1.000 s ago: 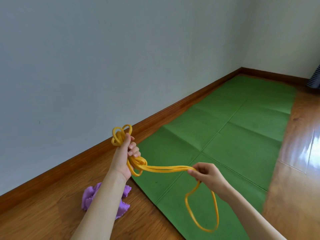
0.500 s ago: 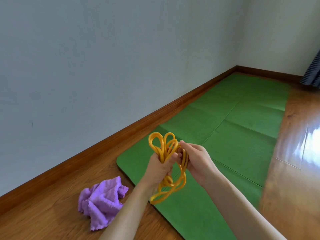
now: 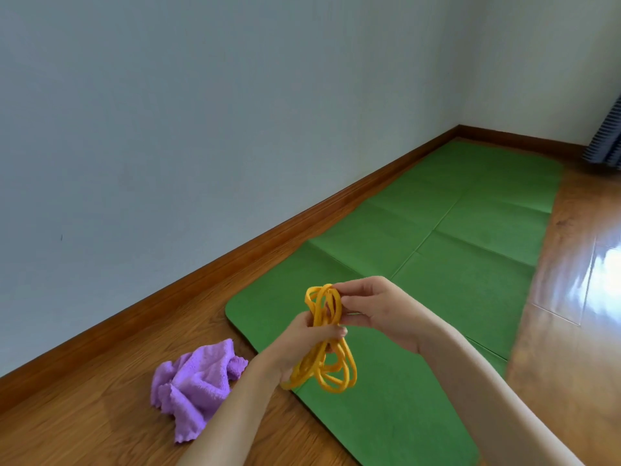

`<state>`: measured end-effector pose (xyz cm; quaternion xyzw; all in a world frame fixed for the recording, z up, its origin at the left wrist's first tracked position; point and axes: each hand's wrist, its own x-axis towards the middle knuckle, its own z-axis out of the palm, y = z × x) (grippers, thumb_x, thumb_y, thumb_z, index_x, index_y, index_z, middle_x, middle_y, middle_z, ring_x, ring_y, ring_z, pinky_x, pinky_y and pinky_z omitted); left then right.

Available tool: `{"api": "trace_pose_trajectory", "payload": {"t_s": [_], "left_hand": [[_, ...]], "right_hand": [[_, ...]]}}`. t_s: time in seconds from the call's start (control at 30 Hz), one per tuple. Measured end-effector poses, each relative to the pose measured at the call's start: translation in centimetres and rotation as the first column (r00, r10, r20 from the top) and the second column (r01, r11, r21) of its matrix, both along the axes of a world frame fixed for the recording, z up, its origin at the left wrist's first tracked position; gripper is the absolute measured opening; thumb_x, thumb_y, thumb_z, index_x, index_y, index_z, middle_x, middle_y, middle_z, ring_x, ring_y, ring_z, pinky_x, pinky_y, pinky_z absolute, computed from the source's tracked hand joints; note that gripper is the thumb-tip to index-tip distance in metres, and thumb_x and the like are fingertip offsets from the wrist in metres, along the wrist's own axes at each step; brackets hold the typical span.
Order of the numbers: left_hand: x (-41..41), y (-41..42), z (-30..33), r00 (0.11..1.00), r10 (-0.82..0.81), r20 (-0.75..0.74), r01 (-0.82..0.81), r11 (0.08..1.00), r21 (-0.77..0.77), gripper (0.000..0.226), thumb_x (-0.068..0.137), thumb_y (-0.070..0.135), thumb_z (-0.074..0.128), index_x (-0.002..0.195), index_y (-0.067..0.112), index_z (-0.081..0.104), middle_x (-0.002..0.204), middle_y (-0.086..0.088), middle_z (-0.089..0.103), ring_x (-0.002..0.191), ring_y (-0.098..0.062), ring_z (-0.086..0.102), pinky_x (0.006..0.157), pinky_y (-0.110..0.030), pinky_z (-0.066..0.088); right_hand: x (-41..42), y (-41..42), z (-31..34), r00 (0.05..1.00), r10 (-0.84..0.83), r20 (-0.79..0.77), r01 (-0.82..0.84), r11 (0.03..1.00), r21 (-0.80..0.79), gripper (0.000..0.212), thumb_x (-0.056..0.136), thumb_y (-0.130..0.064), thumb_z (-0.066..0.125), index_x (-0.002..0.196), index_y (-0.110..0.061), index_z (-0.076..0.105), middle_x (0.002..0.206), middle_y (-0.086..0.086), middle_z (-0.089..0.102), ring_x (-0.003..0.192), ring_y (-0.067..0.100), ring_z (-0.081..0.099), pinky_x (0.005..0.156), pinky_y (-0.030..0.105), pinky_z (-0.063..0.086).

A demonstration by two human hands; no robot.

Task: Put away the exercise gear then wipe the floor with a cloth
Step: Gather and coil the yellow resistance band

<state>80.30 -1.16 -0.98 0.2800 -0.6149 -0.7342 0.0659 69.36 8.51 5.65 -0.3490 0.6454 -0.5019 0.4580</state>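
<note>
I see both hands up in front of the camera, over the near end of the green mat [image 3: 437,264]. Yellow resistance band [image 3: 324,341] is bunched into several loops and held in the air between them, not touching the floor. Left hand [image 3: 302,344] has its fingers curled round the middle of the bundle; lower loops hang out below it. Right hand [image 3: 379,311] pinches the top loops, thumb against curled fingers, and sits just beside the left, touching at the band. I count 2 grips on 1 bundle.

Mat lies flat and unfolded along the baseboard [image 3: 235,264], crease lines visible, far end near the room corner. Purple cloth [image 3: 195,378] is crumpled on the wood floor [image 3: 571,331], just left of the mat's near corner and close to the left forearm. I can't tell if cloth touches mat. Dark ribbed object [image 3: 608,139] at right edge, cropped.
</note>
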Motion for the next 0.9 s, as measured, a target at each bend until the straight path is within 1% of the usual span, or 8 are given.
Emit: {"api": "trace_pose_trajectory", "payload": {"t_s": [0.13,0.23,0.33,0.57,0.67,0.73,0.8,0.9], "left_hand": [[0.5,-1.3,-0.4,0.972,0.223,-0.079,-0.205,0.959,0.194,0.007,0.08,0.012,0.064,0.086,0.01,0.063,0.078,-0.009,0.07,0.077,-0.022,0.063,0.075,-0.036,0.049],[0.7,-1.9,0.1,0.913,0.357,-0.198,-0.296,0.912,0.283,0.012,0.09,0.011,0.051,0.082,0.013,0.061,0.082,-0.007,0.071,0.083,-0.022,0.064,0.084,-0.04,0.046],[0.8,-2.1,0.8,0.843,0.471,-0.259,-0.342,0.841,0.419,0.013,0.089,0.02,0.052,0.082,0.014,0.061,0.082,-0.004,0.071,0.073,-0.018,0.066,0.076,-0.038,0.049],[-0.5,-0.7,1.8,0.759,0.611,-0.224,-0.394,0.705,0.59,0.017,0.088,0.033,0.055,0.081,0.018,0.06,0.082,0.0,0.072,0.078,-0.018,0.067,0.074,-0.037,0.05],[-0.8,-0.9,2.0,0.748,0.62,-0.237,-0.419,0.718,0.556,0.016,0.087,0.034,0.057,0.085,0.019,0.061,0.089,0.001,0.071,0.086,-0.02,0.064,0.081,-0.042,0.049],[-0.7,-1.3,2.1,0.732,0.638,-0.238,-0.458,0.719,0.523,0.014,0.087,0.033,0.058,0.088,0.019,0.062,0.091,0.001,0.07,0.088,-0.021,0.064,0.085,-0.044,0.049],[-0.5,-2.2,2.1,0.712,0.664,-0.227,-0.529,0.72,0.449,0.013,0.087,0.029,0.059,0.089,0.017,0.061,0.09,-0.001,0.069,0.087,-0.02,0.063,0.081,-0.041,0.05],[0.2,-3.8,2.0,0.664,0.722,-0.193,-0.631,0.68,0.373,0.01,0.088,0.023,0.06,0.085,0.014,0.058,0.085,-0.004,0.065,0.078,-0.018,0.061,0.066,-0.033,0.049]], "right_hand": [[-1.6,0.1,0.0,0.825,-0.174,-0.537,0.196,0.98,-0.016,0.023,0.093,-0.017,0.055,0.113,-0.017,0.067,0.099,-0.004,0.066,0.086,0.008,0.06,0.084,0.025,0.048],[-1.9,0.4,-1.2,0.91,-0.046,-0.412,0.06,0.998,0.021,0.042,0.088,-0.03,0.061,0.128,-0.017,0.056,0.114,-0.003,0.063,0.094,0.004,0.058,0.091,0.024,0.046],[-0.7,0.6,-4.0,0.948,0.109,-0.3,-0.095,0.994,0.061,0.099,0.063,-0.056,0.07,0.146,-0.024,0.027,0.135,-0.007,0.05,0.124,0.007,0.047,0.109,0.032,0.036],[2.5,-0.8,-8.0,0.955,0.089,-0.284,-0.107,0.993,-0.048,0.142,0.055,-0.04,0.087,0.143,-0.034,-0.025,0.14,-0.024,0.015,0.136,-0.005,0.009,0.11,0.017,0.012],[2.6,-1.0,-8.8,0.97,0.039,-0.242,-0.067,0.992,-0.109,0.131,0.063,-0.019,0.086,0.144,-0.037,-0.016,0.134,-0.015,0.045,0.128,-0.004,0.039,0.103,0.01,0.032],[2.5,-0.9,-9.1,0.965,0.022,-0.261,-0.055,0.991,-0.121,0.103,0.068,-0.015,0.08,0.143,-0.035,0.013,0.109,0.004,0.063,0.102,0.012,0.062,0.093,0.032,0.05],[2.0,-0.8,-9.1,0.958,-0.01,-0.286,-0.015,0.996,-0.087,0.071,0.072,-0.018,0.077,0.131,-0.029,0.038,0.089,0.009,0.063,0.079,0.018,0.063,0.081,0.045,0.054],[0.7,-0.6,-8.5,0.981,-0.007,-0.194,-0.001,0.999,-0.04,0.031,0.083,-0.017,0.069,0.112,-0.019,0.057,0.076,0.0,0.056,0.065,0.01,0.06,0.073,0.035,0.057]]}}
